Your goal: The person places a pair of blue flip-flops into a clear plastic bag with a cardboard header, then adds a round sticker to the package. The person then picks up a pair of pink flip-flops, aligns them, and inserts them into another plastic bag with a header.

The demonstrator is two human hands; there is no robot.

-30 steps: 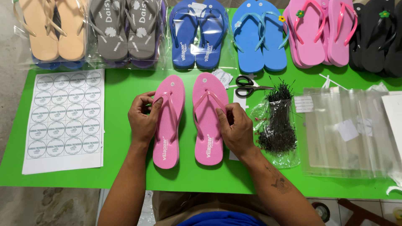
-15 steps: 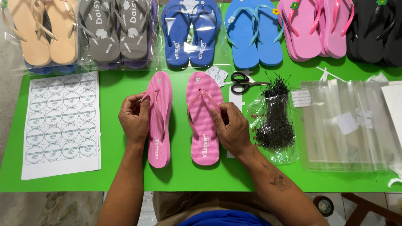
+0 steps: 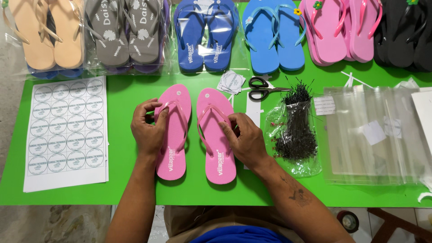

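Two pink flip-flops lie side by side, toes pointing away from me, on a green table [image 3: 121,189]. My left hand [image 3: 147,130] grips the outer strap of the left pink flip-flop [image 3: 174,158], thumb over the strap. Over on the right pink flip-flop [image 3: 219,162], my right hand [image 3: 245,139] rests with its fingertips pinching the right strap near the middle. Both soles lie flat on the table.
A white sheet of round stickers [image 3: 66,130] lies at the left. Black scissors [image 3: 261,87], a clear bag of black fasteners [image 3: 292,130] and a stack of clear plastic bags [image 3: 373,135] lie at the right. Rows of bagged and loose flip-flops in several colours line the far edge.
Both hands stay on the straps of the pink pair. The view has shifted a little, so the pair appears lower and further left than before; the fingers have adjusted slightly on the straps.
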